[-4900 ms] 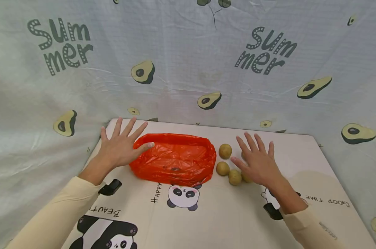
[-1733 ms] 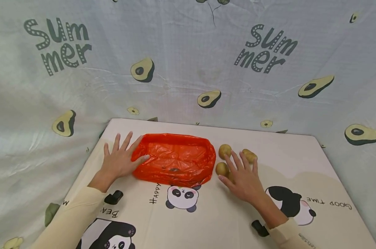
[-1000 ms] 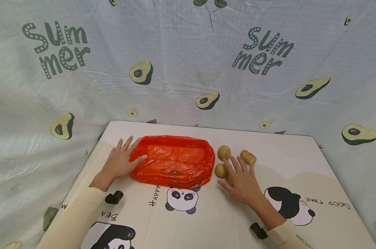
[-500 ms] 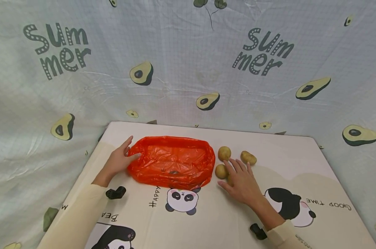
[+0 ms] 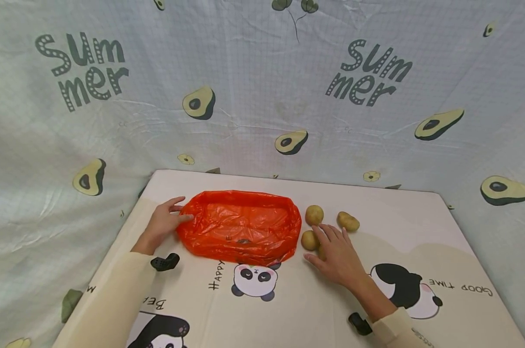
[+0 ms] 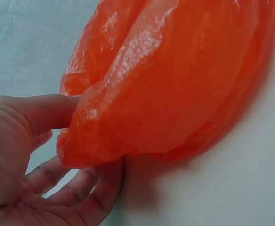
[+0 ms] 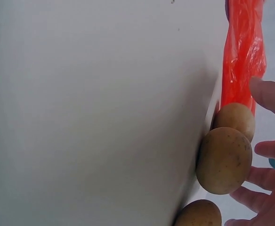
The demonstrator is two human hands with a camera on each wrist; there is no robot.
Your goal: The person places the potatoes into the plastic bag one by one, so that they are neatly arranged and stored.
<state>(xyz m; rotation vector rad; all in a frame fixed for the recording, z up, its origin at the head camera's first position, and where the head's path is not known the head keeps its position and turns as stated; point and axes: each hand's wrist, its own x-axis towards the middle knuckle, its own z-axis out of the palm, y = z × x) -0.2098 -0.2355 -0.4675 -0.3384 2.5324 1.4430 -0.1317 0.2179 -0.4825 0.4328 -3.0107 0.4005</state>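
Note:
A thin, crinkled red plastic bag [image 5: 245,222] lies spread in a shallow tray-like shape on the table. At its left end my left hand [image 5: 160,223] pinches the edge. In the left wrist view the thumb lies over the plastic [image 6: 142,94] and the fingers are beneath it. To the bag's right are several potatoes, one at the back [image 5: 314,215], one beside the bag [image 5: 309,240], and an oblong one [image 5: 347,221]. My right hand [image 5: 340,258] hovers over the nearer potatoes with relaxed fingers, partly hiding some. Its wrist view shows a speckled potato [image 7: 224,161] close to the fingers.
The pale table [image 5: 301,314] carries printed pandas and lettering. Behind it hangs a cloth [image 5: 245,72] with avocado prints. Each wrist wears a small black device, on the left [image 5: 165,262] and on the right [image 5: 359,324].
Both hands came down from raised, spread poses. My left hand moved to the bag's left end and took hold of its edge; my right hand shifted left over the nearer potatoes.

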